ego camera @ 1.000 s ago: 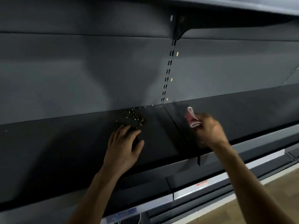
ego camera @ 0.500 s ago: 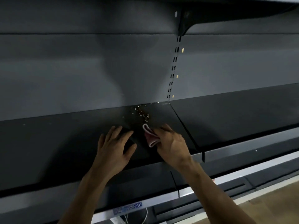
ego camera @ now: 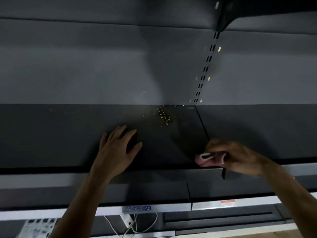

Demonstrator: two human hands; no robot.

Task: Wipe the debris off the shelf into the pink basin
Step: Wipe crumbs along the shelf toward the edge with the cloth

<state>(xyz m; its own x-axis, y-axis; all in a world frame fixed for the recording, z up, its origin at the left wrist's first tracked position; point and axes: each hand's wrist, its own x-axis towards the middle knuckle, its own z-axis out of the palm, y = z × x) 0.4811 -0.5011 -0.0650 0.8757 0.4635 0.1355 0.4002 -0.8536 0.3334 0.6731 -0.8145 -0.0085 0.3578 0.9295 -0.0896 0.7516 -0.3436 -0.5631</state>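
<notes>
**Right hand (ego camera: 240,157) pulled back to front lip**

Shelf (ego camera: 68,134) dark, pink basin not in view. Left hand (ego camera: 118,150) flat on it, fingers spread, empty. Right hand clamps the pink cloth (ego camera: 208,159). Debris (ego camera: 164,115) far back at the rear seam. Risk: sweeping with no basin under the lip spills grains onto the floor

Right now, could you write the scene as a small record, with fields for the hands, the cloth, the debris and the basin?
left hand: open, lies flat on the shelf
right hand: grips the cloth at the shelf's front edge
cloth: pink, folded
debris: small pale grains near the back wall, apart from both hands
basin: not in view
</notes>
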